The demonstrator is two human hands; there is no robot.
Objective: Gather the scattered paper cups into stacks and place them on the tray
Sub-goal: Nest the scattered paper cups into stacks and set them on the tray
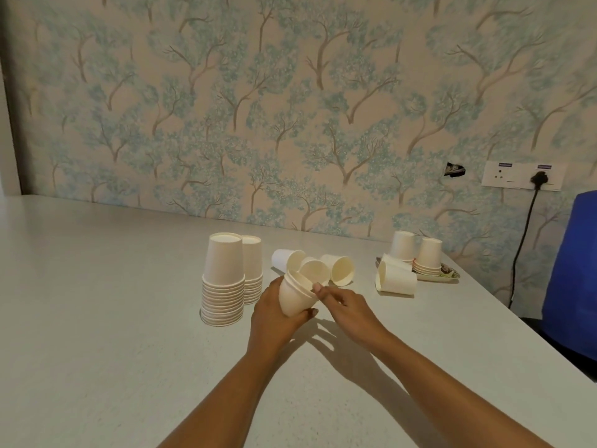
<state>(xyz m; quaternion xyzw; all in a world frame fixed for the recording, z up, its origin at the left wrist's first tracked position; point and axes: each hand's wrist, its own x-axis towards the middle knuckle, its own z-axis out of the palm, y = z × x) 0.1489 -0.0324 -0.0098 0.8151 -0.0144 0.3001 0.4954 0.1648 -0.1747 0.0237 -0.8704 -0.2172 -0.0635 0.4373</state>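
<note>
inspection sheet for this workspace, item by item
surface: pale grey tabletop, no spills seen
job's things: two tall upside-down stacks of white paper cups at left; three loose white cups on their sides behind the hands; small patterned tray at right bearing two short upside-down cup stacks; nested cups lying sideways by the tray's near edge
clutter: nothing seen
hands: left hand grips a short nested cup stack; right hand pinches its rim
cables: black cable hangs from a white wall socket, off the table
surroundings: tree-patterned wallpaper with a small hole; blue chair at right
</note>
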